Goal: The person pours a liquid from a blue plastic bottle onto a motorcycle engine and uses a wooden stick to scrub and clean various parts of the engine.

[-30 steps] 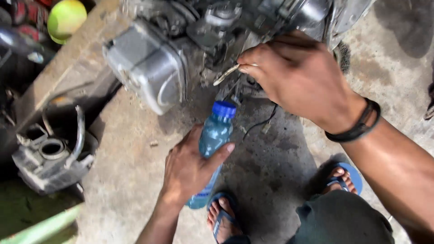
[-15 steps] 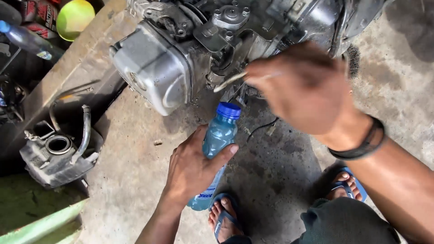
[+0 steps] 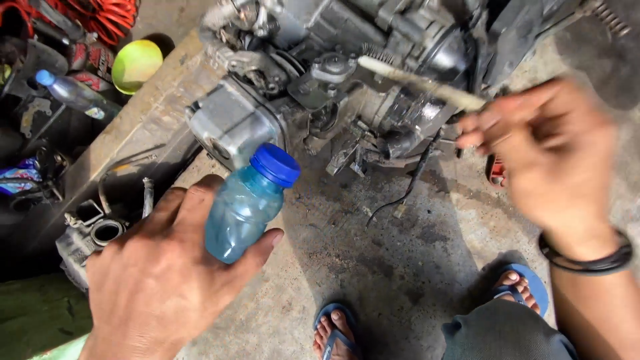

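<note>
I see left hand (image 3: pixel 157 280) wrapped around blue capped bottle (image 3: pixel 248 203); right hand (image 3: pixel 547 160), blurred, pinches a pale stick (image 3: pixel 420 83) near the engine (image 3: pixel 347 73).

A yellow-green bowl (image 3: pixel 137 65) sits beside coiled orange cable (image 3: pixel 100 17). A capped clear bottle (image 3: pixel 72 93) lies left of a wooden plank (image 3: pixel 143 130); a detached metal cylinder part (image 3: pixel 93 233) rests on the stained concrete floor (image 3: pixel 387 267).

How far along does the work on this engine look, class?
Done: engine sits exposed on the concrete floor. In hand: left hand grips a capped blue bottle; right hand, blurred, holds a pale stick at the engine. Left: bottle's cap is on.
</note>
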